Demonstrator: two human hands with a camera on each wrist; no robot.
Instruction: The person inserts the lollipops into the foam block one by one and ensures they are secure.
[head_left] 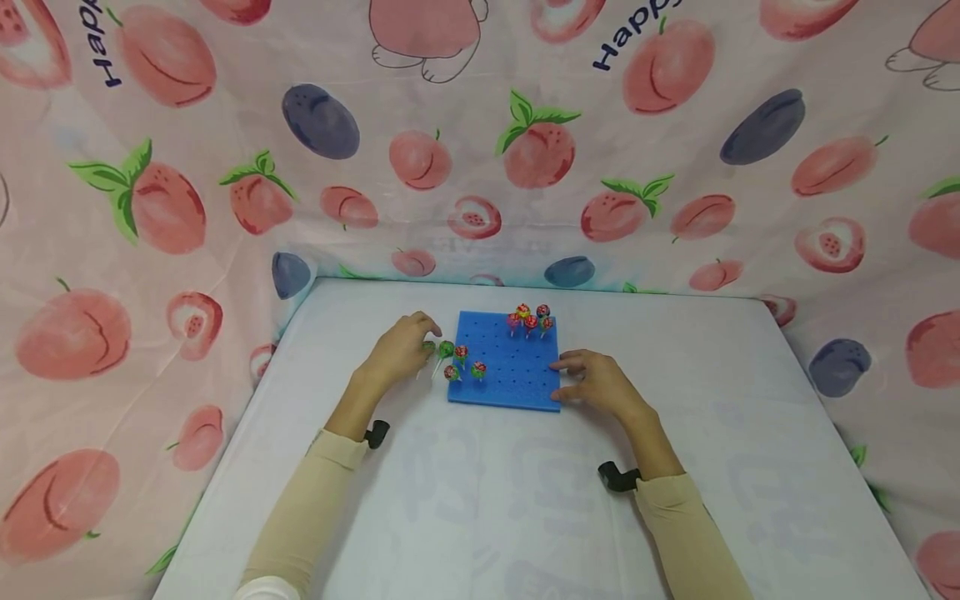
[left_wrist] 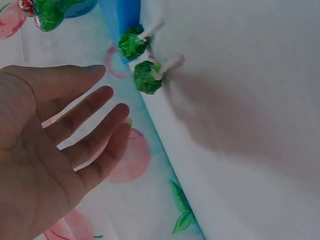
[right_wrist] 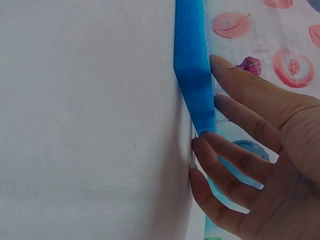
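Observation:
My left hand (head_left: 401, 346) hovers by the left side of a blue foam board (head_left: 506, 398), fingers apart and nothing in them. Close to those fingers are two green-wrapped lollipops (left_wrist: 148, 77) with white sticks, beside the board; the left wrist view shows a gap between them and the hand. Several red-and-green lollipops (head_left: 478, 368) stand at the board's left front. At its far right corner is a cluster of colourful lollipops (head_left: 530, 322). My right hand (head_left: 600, 383) touches the board's right edge with its fingertips, fingers loosely bent, as the right wrist view also shows.
The board has rows of small holes and lies on a white-covered table (head_left: 480, 500). Behind and beside the table hangs a peach-print cloth (head_left: 465, 167). A black wrist camera (head_left: 619, 477) sits on the right wrist, another (head_left: 377, 433) on the left.

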